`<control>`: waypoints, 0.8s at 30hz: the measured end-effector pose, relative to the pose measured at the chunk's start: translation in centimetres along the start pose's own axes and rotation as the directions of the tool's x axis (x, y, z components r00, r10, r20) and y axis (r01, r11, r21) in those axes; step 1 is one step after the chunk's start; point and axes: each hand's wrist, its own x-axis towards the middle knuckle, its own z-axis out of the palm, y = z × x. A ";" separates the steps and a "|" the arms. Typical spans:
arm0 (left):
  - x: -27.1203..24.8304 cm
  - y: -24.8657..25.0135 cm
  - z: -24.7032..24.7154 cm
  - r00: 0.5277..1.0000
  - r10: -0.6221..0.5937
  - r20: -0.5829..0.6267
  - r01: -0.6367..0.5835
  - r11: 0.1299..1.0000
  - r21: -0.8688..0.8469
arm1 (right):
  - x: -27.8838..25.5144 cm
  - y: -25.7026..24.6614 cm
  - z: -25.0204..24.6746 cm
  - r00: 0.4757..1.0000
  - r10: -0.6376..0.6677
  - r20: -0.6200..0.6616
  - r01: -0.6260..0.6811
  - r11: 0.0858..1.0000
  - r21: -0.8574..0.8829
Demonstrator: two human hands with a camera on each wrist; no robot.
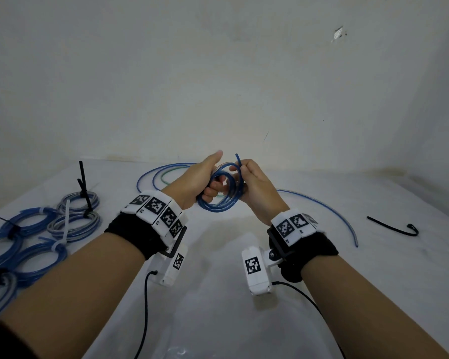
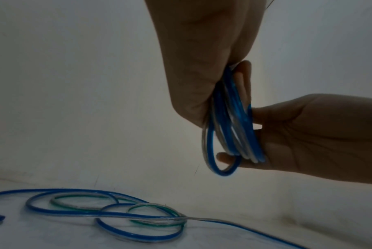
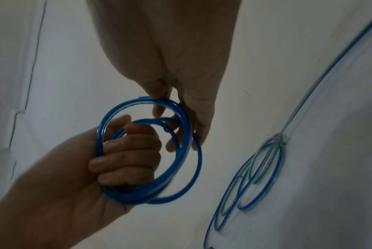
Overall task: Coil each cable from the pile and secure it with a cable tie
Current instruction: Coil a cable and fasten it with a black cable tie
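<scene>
Several tied coils [image 1: 24,237] set aside on worktop [image 1: 218,255]; blue cable [image 1: 219,189] fully wound, clenched in left hand [image 1: 200,182], tail end pinched by right hand [image 1: 254,185], untied; loose cables [image 1: 166,172] and black tie [image 1: 394,226] outstanding.

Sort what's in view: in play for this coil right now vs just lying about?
In play:
blue coil, gripped by left hand
its free end, pinched by right hand
black cable tie

Lying about:
tied coils
loose cables
</scene>
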 end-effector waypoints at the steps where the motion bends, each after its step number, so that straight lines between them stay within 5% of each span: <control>1: 0.1 0.0 0.1 0.999 0.020 -0.041 -0.018 0.999 0.035 | -0.1 0.1 0.0 1.000 -0.018 0.002 0.018 0.999 -0.045; 4: 0.2 -0.5 0.0 0.991 0.079 -0.109 -0.070 0.994 0.083 | 0.0 0.3 -0.2 0.999 -0.038 -0.010 0.036 0.992 -0.122; 10: 0.7 -1.5 -0.3 0.970 0.222 -0.102 -0.209 0.969 0.131 | -0.4 -0.2 -0.6 0.999 0.031 0.031 -0.033 0.998 0.050; 17: 1.0 -1.9 -0.1 0.918 0.353 -0.181 -0.312 0.924 0.221 | -0.4 0.3 0.0 0.999 -0.027 -0.018 0.026 0.995 -0.095; 24: 0.8 -1.5 -0.3 0.926 0.362 -0.103 -0.352 0.930 0.104 | -0.1 0.2 -0.1 0.982 0.025 -0.185 0.012 0.981 0.193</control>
